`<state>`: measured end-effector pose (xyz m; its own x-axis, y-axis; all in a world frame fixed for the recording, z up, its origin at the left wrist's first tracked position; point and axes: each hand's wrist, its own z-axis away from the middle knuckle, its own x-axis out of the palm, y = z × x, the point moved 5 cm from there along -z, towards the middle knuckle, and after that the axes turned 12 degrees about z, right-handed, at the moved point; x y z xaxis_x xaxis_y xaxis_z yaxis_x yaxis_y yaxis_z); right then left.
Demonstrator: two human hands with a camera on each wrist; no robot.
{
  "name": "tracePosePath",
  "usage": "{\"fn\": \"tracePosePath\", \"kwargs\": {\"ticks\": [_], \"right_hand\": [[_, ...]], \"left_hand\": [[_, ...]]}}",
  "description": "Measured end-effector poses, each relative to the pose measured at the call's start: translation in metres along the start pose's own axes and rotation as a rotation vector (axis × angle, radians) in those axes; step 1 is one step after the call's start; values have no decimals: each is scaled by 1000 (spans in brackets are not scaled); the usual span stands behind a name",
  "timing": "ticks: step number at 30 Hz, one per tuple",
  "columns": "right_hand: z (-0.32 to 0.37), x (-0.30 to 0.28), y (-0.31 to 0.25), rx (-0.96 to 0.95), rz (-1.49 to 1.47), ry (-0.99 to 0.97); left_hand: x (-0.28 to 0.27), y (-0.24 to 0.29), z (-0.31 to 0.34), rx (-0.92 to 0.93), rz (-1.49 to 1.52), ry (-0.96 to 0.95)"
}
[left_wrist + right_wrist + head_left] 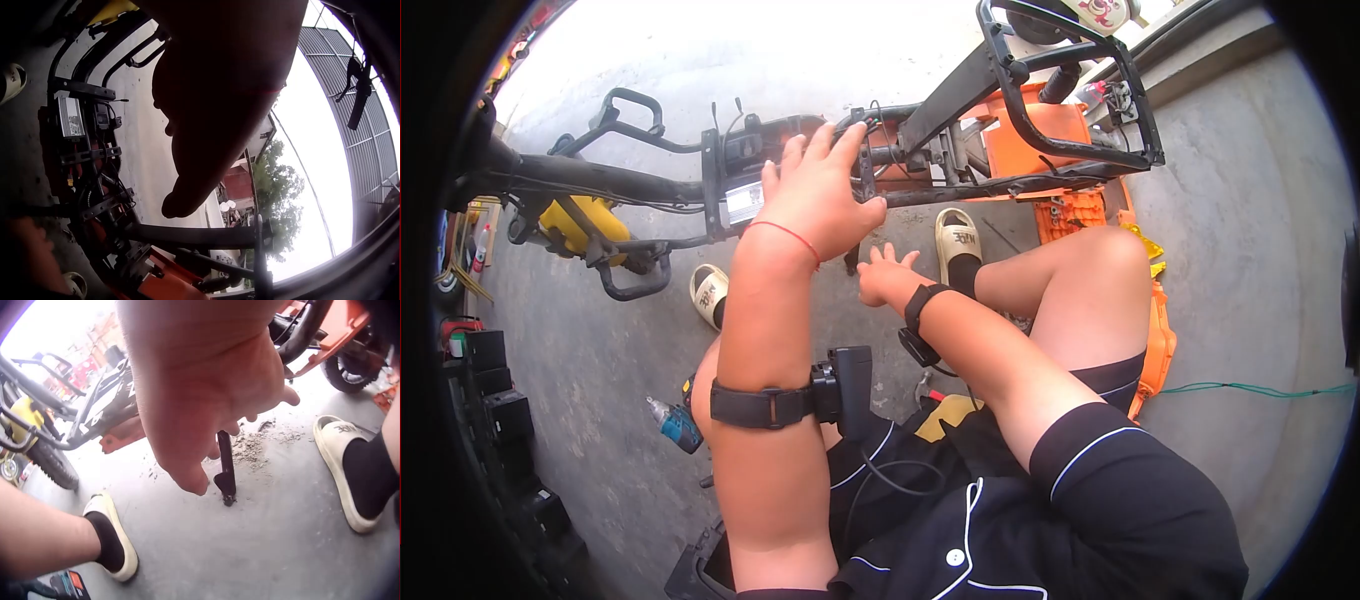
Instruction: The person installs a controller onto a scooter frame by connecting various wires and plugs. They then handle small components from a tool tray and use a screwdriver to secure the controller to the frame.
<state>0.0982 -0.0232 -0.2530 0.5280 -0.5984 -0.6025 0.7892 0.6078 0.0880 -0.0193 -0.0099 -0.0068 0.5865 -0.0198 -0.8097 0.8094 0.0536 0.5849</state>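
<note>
The stripped scooter frame [713, 180] stands across the floor before the seated person, presumably propped by its black stand [226, 465]. The left hand [815, 198] spreads its fingers above it, gripping nothing; the right hand [888, 280], lower and nearer, is loosely extended, apparently empty. A cordless driver [675, 425] lies beside one leg, likely for easy reach.

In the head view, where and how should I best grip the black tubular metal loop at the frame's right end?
Probably the loop's near bar, from your side: its round tube lies exposed along an open middle, leaving room to wrap around.
</note>
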Motion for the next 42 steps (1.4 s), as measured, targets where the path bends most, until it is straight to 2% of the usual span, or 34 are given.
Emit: {"fn": "tracePosePath", "kwargs": {"ticks": [4, 7, 10, 11, 17, 19, 24, 27, 29, 31, 32, 33, 35, 39, 41, 42], "right_hand": [[0, -10, 9, 144, -216, -28], [-9, 3, 22, 170, -209, -70], [-20, 21, 54, 221, -130, 69], [-26, 31, 68, 270, -140, 182], [-29, 68, 132, 433, -126, 219], [-27, 69, 138, 464, -133, 217], [-21, 62, 129, 538, -190, 247], [-13, 50, 112, 529, -201, 224], [-7, 48, 102, 502, -307, 144], [-9, 53, 93, 419, -282, 99], [-13, 60, 90, 411, -321, 70], [-10, 61, 86, 407, -365, 11], [-28, 88, 88, 351, -418, 16], [-51, 69, 67, 106, -545, -102], [-50, 35, 57, -48, -555, -193], [-43, 14, 54, -116, -499, -218]], "left_hand": [[-14, -7, 11, -51, -54, 46], [-20, -18, 16, -114, -58, 13], [-26, -25, 27, -110, -44, 44], [-27, -24, 29, -63, 4, 48], [-13, -14, 27, 32, 44, 38], [-3, -2, 21, 80, -24, 59], [6, 12, 9, -8, -106, 26], [4, 13, 3, -33, -149, 65], [7, 16, 0, -25, -164, 65], [9, 12, -4, -53, -179, 26], [19, 8, -5, -56, -194, 79], [21, 9, -5, -67, -183, 29], [26, 16, -4, -114, -185, -52], [42, 14, -6, -151, -219, -97], [44, 9, -7, -162, -238, -109], [39, 4, -6, -158, -223, -50]]}}
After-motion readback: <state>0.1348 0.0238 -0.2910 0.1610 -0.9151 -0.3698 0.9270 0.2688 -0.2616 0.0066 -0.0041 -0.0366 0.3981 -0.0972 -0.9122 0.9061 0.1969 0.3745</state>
